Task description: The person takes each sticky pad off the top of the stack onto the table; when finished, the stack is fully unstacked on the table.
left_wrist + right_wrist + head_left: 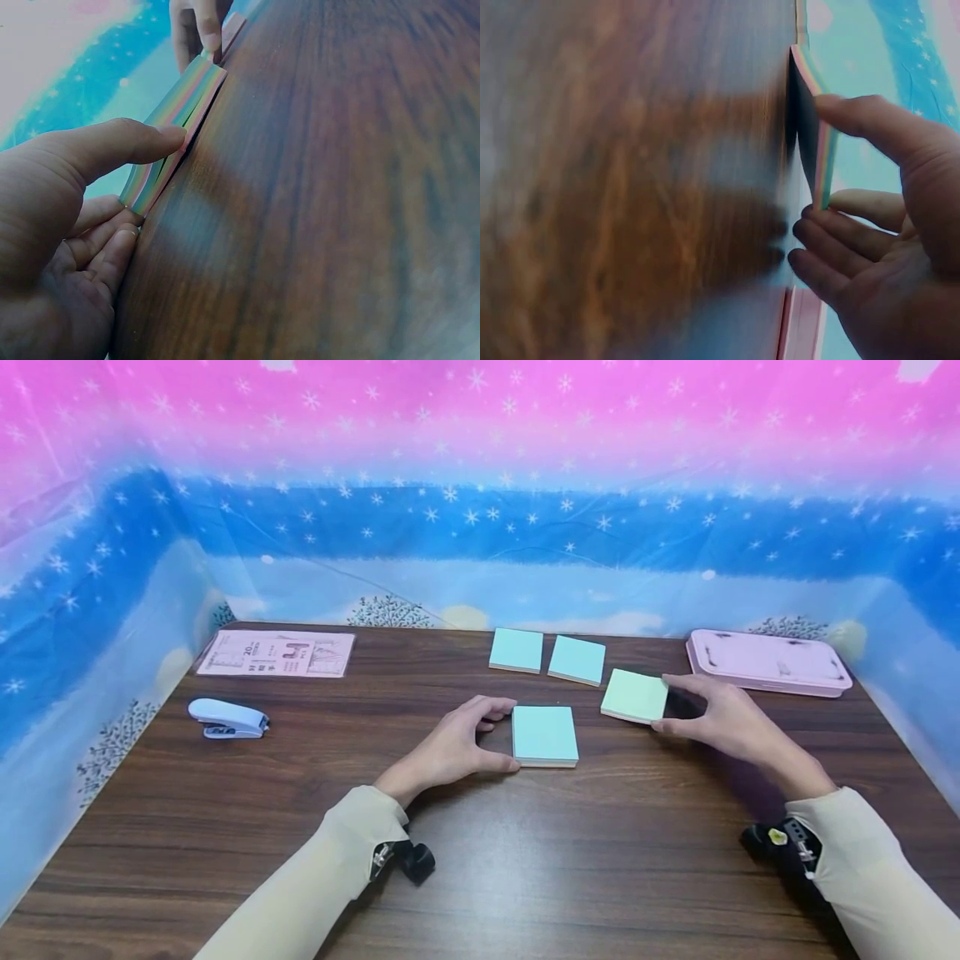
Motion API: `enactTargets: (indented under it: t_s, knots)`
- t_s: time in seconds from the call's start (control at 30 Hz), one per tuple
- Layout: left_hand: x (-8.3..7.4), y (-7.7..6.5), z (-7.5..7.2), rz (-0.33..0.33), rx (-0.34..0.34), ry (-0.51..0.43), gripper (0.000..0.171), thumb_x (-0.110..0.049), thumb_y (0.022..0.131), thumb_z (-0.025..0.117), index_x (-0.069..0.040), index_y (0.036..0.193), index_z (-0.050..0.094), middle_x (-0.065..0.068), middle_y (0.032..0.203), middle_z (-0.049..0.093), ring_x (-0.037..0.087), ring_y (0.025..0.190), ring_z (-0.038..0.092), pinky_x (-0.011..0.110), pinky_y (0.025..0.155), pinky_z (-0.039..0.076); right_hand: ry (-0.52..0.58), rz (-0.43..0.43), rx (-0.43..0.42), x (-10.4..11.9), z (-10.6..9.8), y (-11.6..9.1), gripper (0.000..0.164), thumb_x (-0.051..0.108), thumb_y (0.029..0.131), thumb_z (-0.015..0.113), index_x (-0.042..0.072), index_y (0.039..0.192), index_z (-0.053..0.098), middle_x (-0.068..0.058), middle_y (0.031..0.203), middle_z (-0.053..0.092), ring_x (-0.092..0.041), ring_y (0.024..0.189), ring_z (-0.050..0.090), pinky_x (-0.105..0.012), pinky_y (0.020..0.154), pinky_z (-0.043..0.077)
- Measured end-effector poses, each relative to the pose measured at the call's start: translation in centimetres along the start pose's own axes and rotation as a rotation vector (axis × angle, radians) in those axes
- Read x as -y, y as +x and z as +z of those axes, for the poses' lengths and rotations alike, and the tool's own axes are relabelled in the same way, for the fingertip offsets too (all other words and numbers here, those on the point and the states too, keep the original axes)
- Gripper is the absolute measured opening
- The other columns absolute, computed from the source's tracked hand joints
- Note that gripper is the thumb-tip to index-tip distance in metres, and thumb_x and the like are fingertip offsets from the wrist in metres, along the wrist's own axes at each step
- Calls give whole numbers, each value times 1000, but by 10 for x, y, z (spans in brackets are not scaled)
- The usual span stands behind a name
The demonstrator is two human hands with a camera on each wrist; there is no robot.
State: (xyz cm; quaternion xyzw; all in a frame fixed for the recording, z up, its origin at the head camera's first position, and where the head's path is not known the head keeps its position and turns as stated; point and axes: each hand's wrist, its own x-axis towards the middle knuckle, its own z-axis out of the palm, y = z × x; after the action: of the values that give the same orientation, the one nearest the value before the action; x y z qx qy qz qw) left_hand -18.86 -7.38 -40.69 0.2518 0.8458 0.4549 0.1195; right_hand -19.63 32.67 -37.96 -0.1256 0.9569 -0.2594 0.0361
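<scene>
In the head view my left hand (465,742) holds a thick mint-topped sticky note pad (545,732) by its left side, thumb at the near corner and fingers at the far one. Its coloured layers (176,124) show in the left wrist view, with a narrow gap between some of them. To the right, my right hand (723,714) pinches a thinner pale green sticky note pad (634,695) between thumb and fingers. The right wrist view shows that pad (821,142) tilted, its dark underside partly off the table. Two mint sticky note pads (516,649) (577,659) lie behind, side by side.
A white stapler (228,718) sits on the left of the brown wooden table (480,877). Behind it lies a pink printed packet (276,654). A pink pencil case (768,662) stands at the back right, beyond my right hand. Patterned cloth (480,527) surrounds the table's back and sides.
</scene>
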Motion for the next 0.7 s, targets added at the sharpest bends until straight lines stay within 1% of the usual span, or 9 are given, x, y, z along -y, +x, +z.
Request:
enactTargets:
  t_s: [0.1,0.27,0.37,0.53,0.7]
  knots:
    - [0,0,0,1,4,-1,81,-21,85,91,-9,155,53,7,148,56,29,131,58,40,112,48,-6,-6,8,0,2,0,81,40,92,84,-2,154,52,-31,151,52,-50,141,46,-68,114,37]
    - [1,0,0,2,-4,0,82,-21,84,92,-9,155,53,6,147,57,28,130,58,40,111,48,-16,-64,-14,1,4,2,70,29,92,85,-4,148,57,-30,143,59,-48,133,54,-66,109,42]
    - [0,0,0,4,-5,9,81,-21,84,92,-9,155,54,6,147,57,28,130,58,40,112,48,-25,-85,-26,1,5,2,65,25,92,86,-4,145,59,-29,139,62,-47,130,56,-65,108,43]
    - [1,-1,1,4,3,7,81,-22,85,91,-9,155,53,7,146,57,28,130,58,41,112,48,-47,-93,-53,7,6,0,69,24,92,86,-6,146,57,-30,142,59,-49,134,53,-66,110,42]
    - [1,0,0,13,-1,1,81,-20,85,91,-9,155,53,7,147,57,29,130,58,41,112,48,-54,-135,-104,21,3,-2,69,25,92,86,-4,147,57,-29,144,58,-49,134,52,-67,110,42]
